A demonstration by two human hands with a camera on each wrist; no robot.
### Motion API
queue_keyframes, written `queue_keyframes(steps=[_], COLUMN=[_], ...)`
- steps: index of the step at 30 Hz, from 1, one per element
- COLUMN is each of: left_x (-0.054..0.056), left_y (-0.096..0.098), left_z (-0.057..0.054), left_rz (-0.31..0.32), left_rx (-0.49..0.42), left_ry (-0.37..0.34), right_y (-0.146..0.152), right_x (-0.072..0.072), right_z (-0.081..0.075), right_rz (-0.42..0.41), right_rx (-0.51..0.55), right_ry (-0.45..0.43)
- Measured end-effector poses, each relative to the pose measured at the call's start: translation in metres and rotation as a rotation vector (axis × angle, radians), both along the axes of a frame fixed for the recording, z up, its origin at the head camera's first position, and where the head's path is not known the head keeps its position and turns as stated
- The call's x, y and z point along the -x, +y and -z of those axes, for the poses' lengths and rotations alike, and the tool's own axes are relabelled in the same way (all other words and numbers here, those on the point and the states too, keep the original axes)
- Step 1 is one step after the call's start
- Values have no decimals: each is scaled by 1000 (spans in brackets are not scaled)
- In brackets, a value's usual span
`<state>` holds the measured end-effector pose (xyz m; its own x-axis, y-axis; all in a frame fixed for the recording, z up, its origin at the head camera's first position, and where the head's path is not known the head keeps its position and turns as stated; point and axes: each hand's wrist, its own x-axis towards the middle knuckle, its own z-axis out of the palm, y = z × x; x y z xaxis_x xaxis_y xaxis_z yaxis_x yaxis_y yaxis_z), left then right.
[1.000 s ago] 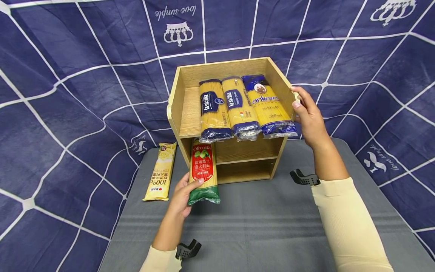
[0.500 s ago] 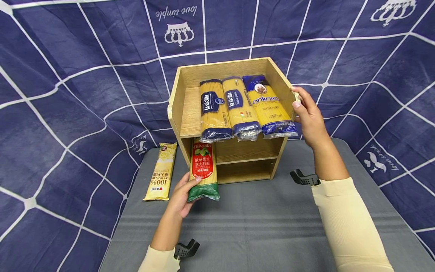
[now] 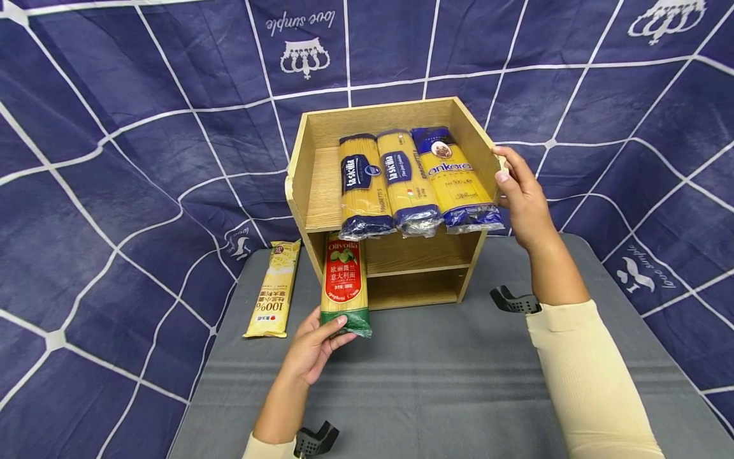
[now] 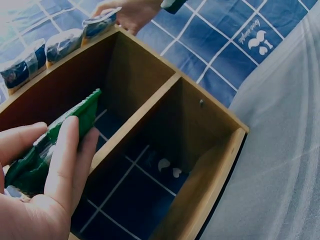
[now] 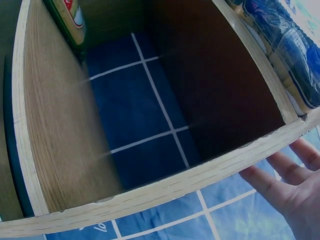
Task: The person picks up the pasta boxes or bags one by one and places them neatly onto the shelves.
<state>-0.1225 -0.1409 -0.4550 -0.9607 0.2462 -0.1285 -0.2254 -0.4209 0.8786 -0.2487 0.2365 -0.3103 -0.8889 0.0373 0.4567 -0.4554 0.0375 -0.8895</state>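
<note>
In the head view my left hand (image 3: 314, 347) holds a red-labelled pack of spaghetti (image 3: 344, 274) by its green lower end. The thumb lies on top and the fingers are underneath. The pack's far part is inside the middle level of a wooden shelf (image 3: 415, 255), at its left side, hidden under the top board. The left wrist view shows the green end (image 4: 82, 112) between the thumb and fingers. My right hand (image 3: 523, 201) grips the front edge of the shelf's right side panel; in the right wrist view its fingers (image 5: 282, 167) lie against the outer side.
Three spaghetti packs lie side by side on the top level: a blue-labelled one (image 3: 365, 191), a similar one (image 3: 407, 185) and a blue-and-yellow one (image 3: 455, 185). A yellow noodle pack (image 3: 272, 290) lies on the grey table (image 3: 436, 382), left of the shelf. Blue checked cloth hangs behind.
The red-labelled spaghetti pack has slid slightly farther into the shelf. My left hand has shifted down to its green end. My right hand stays at the side panel.
</note>
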Motion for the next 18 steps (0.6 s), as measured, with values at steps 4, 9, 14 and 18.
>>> queue_keyframes(steps=[4,9,14,18], left_x=[1,5,13,20], left_y=[4,6,7,7], left_z=[0,-1,-2,-2], left_rz=[-41,-78,-88,-93], left_rx=[-13,-15,-18,-32], left_ry=[-4,-21,-13,-8], right_y=[1,2,2,2], right_x=[1,2,3,4], right_z=[1,2,2,3], right_rz=[-2,-10,-6,-12], right_rx=[-2,1,3,6], right_ry=[3,11,14,19])
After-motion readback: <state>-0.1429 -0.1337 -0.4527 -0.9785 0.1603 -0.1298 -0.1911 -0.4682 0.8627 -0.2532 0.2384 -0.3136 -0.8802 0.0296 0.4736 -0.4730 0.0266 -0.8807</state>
